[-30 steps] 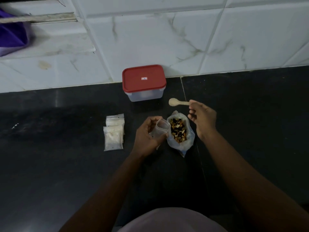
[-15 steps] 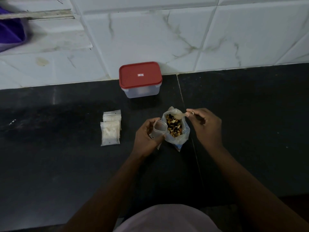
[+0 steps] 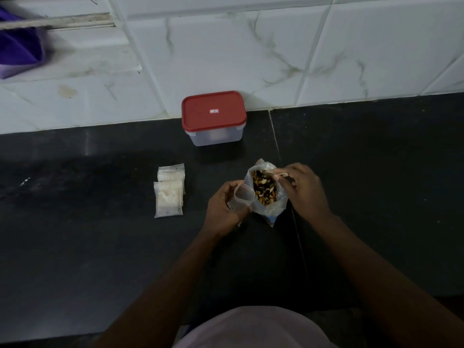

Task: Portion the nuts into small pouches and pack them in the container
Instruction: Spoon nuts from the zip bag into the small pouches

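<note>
An open clear bag of mixed nuts stands on the black counter. My left hand holds a small clear pouch with its mouth open, right beside the bag's left side. My right hand pinches the handle of a small pale spoon, whose bowl dips into the top of the nuts. The clear container with a red lid stands shut against the tiled wall, behind the bag. A small stack of empty pouches lies to the left.
White marble-pattern tiles rise behind the counter. A purple cloth hangs at the upper left. My pale shirt shows at the bottom edge. A seam in the counter runs past the bag.
My right hand brought the spoon down from above the bag into the nuts. My left hand kept the open pouch beside the bag. The view shifted slightly.
</note>
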Motion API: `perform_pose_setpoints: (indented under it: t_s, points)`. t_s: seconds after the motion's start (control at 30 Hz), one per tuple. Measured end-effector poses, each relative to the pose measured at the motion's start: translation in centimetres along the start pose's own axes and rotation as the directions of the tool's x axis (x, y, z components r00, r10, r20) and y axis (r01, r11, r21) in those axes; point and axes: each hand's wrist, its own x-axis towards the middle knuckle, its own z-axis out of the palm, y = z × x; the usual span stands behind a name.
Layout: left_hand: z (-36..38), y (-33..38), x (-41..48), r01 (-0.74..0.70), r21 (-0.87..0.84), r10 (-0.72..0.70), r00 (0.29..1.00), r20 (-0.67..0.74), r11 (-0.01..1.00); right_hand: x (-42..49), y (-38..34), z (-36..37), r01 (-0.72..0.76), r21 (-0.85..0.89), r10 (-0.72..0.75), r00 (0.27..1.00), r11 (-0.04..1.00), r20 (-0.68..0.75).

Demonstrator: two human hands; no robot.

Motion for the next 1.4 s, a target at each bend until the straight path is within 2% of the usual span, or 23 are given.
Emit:
perform_pose_setpoints:
  t_s: [0.1,0.27,0.37,0.97,1.13,1.27,1.4]
  points:
    - [0.0,-0.3,0.1,0.03,-0.001,-0.03,0.999,0.016,1.0,0.2,0.1,-0.7,0.024,-0.046,-0.024,1.0,0.999,-0.004]
    - [0.2,-0.8,-0.1,0.077,-0.015,-0.076,0.996,0.044,0.997,0.1,0.1,-0.3,0.028,-0.024,-0.028,0.999,0.999,0.021]
    - [0.3,-1.0,-0.3,0.103,-0.026,-0.101,0.993,0.054,0.994,-0.1,0.1,-0.5,0.042,-0.047,-0.043,0.999,0.998,-0.012]
    - [0.5,-1.5,-0.1,0.11,-0.041,-0.107,0.991,0.082,0.993,-0.6,0.1,0.8,-0.039,-0.067,0.036,0.998,0.997,-0.047]
    - [0.6,-1.6,0.0,0.12,-0.028,-0.117,0.988,0.102,0.992,-0.5,-0.4,0.9,-0.124,0.023,0.125,0.988,0.992,-0.09]
    - [0.9,-1.6,0.0,0.117,-0.027,-0.114,0.989,0.097,0.993,-0.2,-0.3,0.8,-0.167,0.022,0.169,0.98,0.986,-0.101]
    - [1.1,-1.4,0.0,0.132,-0.037,-0.128,0.987,0.101,0.99,0.5,-0.8,1.1,-0.346,0.107,0.353,0.934,0.932,-0.058]
